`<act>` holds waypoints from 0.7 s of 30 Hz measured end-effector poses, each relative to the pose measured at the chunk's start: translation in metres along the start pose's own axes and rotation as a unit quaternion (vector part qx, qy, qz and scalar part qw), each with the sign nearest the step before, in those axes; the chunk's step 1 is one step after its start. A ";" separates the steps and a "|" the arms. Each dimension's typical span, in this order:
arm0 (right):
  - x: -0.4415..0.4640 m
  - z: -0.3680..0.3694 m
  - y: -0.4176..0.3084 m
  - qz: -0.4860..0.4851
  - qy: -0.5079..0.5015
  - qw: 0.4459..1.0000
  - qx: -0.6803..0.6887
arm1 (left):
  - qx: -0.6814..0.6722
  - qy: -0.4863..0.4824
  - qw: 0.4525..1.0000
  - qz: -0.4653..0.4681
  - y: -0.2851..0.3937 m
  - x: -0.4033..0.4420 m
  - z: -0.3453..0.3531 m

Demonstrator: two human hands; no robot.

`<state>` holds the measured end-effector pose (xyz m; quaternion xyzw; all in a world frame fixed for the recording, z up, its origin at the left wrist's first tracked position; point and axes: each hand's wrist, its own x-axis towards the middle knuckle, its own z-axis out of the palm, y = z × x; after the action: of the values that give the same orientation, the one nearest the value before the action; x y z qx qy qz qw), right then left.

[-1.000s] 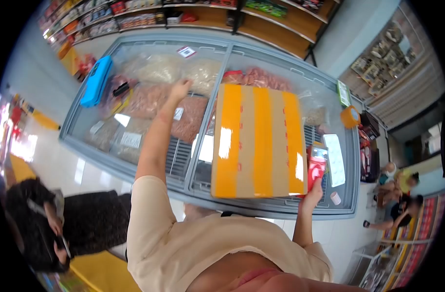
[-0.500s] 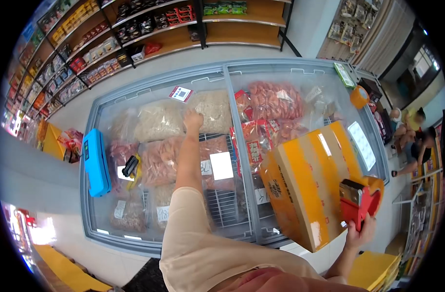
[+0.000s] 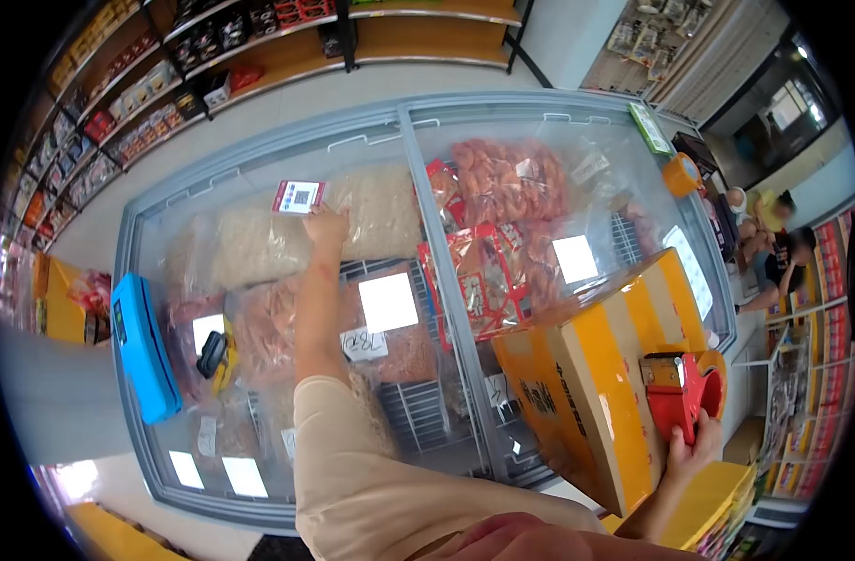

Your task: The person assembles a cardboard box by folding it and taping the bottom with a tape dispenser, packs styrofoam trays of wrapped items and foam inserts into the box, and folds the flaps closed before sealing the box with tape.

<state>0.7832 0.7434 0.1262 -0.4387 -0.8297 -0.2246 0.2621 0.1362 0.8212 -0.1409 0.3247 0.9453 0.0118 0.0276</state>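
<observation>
My left hand (image 3: 326,226) reaches over the freezer's glass lid, palm down, fingers stretched toward a white card with a QR code (image 3: 298,197). Its fingertips meet the card's lower right edge. Beneath the glass lie bags of pale, noodle-like food (image 3: 380,210). In my right hand (image 3: 692,451) is a red tape dispenser (image 3: 675,402) with an orange roll, held against the side of a cardboard box (image 3: 624,439). Wide strips of yellow tape cross the box, which is tilted and rests at the freezer's front right.
On the glass lie a blue device (image 3: 145,348), a black-and-yellow object (image 3: 218,357) and an orange tape roll (image 3: 682,175). Stocked shelves (image 3: 128,112) line the back left. At the far right people (image 3: 783,248) sit near more shelves.
My left hand has moved left across the lid to the card, which now lies less tilted. The view has shifted. My right hand keeps hold of the tape dispenser at the box.
</observation>
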 end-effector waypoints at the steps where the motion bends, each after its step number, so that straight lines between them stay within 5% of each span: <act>1: 0.001 -0.001 0.000 -0.008 -0.005 1.000 0.007 | 0.058 -0.023 0.998 -0.017 0.000 -0.019 -0.008; 3: 0.001 0.000 -0.003 0.028 -0.005 0.999 0.035 | 0.030 -0.110 0.993 -0.017 -0.017 -0.084 -0.026; 5: 0.005 0.001 -0.004 0.014 0.007 0.999 0.038 | 0.007 -0.076 0.996 -0.051 -0.045 -0.162 -0.017; 6: 0.007 0.001 -0.004 0.019 -0.002 0.999 0.050 | 0.040 -0.147 0.988 0.024 -0.078 -0.190 0.013; 7: 0.008 -0.002 -0.006 0.025 -0.016 0.998 0.062 | 0.021 -0.086 0.996 -0.015 -0.088 -0.238 0.005; 10: 0.013 -0.002 -0.008 0.029 -0.004 0.996 0.085 | 0.071 -0.287 0.945 -0.141 -0.119 -0.320 -0.036; 12: 0.012 -0.002 -0.010 0.049 -0.006 0.993 0.106 | 0.096 -0.321 0.920 -0.205 -0.134 -0.345 -0.054; 16: 0.014 -0.018 0.010 0.028 0.005 0.992 0.119 | 0.101 -0.276 0.934 -0.204 -0.146 -0.347 -0.054; 19: 0.010 -0.034 0.066 0.091 0.022 0.952 0.292 | -0.020 0.009 0.996 -0.088 -0.081 -0.358 -0.110; 21: 0.017 -0.044 0.107 0.117 0.072 0.841 0.524 | -0.220 0.118 0.968 -0.024 0.011 -0.403 -0.212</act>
<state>0.8760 0.7821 0.1852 -0.3124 -0.7451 0.2451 0.5359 0.4472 0.5811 0.0893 0.2842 0.9237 0.2567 -0.0128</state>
